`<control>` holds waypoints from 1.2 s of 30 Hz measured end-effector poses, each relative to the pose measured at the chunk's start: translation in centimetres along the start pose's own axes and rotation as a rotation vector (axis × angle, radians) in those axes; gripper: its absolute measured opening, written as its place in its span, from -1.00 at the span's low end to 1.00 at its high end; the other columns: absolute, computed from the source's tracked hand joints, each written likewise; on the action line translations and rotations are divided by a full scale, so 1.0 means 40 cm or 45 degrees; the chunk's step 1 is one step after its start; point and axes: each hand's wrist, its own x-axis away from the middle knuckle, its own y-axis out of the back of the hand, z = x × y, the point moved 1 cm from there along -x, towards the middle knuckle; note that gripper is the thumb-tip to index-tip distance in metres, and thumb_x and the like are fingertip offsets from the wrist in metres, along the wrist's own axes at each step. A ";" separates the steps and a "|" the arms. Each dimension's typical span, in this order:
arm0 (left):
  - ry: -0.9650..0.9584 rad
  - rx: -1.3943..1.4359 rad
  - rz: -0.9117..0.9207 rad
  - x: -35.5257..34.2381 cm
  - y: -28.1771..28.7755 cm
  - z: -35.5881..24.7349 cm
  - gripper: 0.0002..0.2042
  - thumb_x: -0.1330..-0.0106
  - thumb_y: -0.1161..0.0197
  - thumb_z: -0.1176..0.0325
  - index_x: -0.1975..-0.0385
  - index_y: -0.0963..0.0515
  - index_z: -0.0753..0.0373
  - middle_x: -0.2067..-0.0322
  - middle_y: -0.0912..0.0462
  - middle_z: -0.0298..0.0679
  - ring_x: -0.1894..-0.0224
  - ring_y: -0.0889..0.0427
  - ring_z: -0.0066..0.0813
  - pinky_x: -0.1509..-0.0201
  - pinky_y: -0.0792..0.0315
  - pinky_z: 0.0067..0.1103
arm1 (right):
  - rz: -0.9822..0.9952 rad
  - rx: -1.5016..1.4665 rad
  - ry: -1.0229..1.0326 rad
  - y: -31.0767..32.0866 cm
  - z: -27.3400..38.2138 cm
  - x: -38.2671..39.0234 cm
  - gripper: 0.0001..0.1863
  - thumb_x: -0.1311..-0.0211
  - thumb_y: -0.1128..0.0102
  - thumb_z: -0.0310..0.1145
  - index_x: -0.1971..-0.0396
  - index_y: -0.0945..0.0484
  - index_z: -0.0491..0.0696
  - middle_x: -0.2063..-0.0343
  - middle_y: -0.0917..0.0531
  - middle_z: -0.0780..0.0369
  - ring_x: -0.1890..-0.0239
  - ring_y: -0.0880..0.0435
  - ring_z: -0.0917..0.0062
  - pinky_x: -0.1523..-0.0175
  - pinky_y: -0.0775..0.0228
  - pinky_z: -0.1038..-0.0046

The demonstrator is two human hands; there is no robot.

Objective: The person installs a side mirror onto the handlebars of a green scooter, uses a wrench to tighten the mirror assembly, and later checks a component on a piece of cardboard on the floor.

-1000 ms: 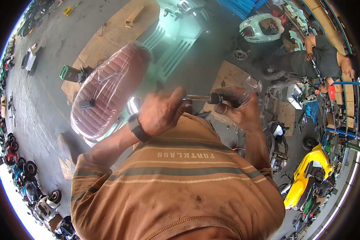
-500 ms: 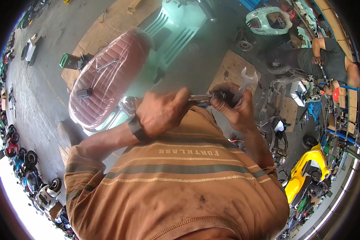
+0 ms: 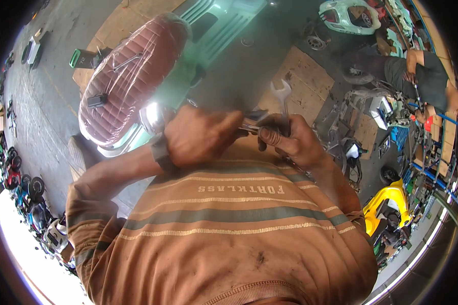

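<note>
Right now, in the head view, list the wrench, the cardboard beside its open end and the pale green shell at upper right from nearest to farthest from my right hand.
1. Wrench: gripped in your right hand.
2. Cardboard: on the floor, above and slightly right in the picture.
3. Pale green shell: farther up and right, near the top edge.

Passage ahead between wrapped seat (image 3: 137, 73) and wrench (image 3: 282, 94).
</note>
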 end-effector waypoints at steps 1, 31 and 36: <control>0.035 0.062 -0.011 -0.001 -0.002 0.003 -0.80 -0.18 -0.24 0.29 0.38 -0.39 0.21 0.61 -0.55 -0.20 0.63 -0.55 -0.16 0.63 -0.37 -0.35 | 0.005 -0.001 -0.004 0.005 0.009 0.002 -0.76 -0.26 -0.20 -0.30 0.27 -0.58 -0.19 0.51 -0.59 0.32 0.41 -0.51 0.71 0.26 -0.33 0.62; 0.323 0.197 -0.187 -0.003 -0.117 -0.048 -0.79 -0.05 -0.25 0.50 0.33 -0.39 0.30 0.67 -0.52 -0.06 0.60 -0.55 0.00 0.54 -0.38 -0.29 | -0.261 0.256 0.547 0.095 -0.043 0.070 -0.76 -0.07 -0.34 -0.49 0.24 -0.62 -0.22 0.40 -0.70 0.16 0.38 -0.68 0.63 0.32 -0.49 0.55; 0.251 0.189 -0.244 -0.004 -0.119 -0.057 -0.78 -0.01 -0.25 0.53 0.33 -0.41 0.32 0.65 -0.53 -0.08 0.60 -0.55 0.02 0.51 -0.39 -0.30 | -0.218 0.680 0.563 0.109 0.007 0.086 -0.72 -0.06 -0.36 -0.42 0.23 -0.57 -0.18 0.48 -0.67 0.17 0.44 -0.68 0.57 0.34 -0.48 0.51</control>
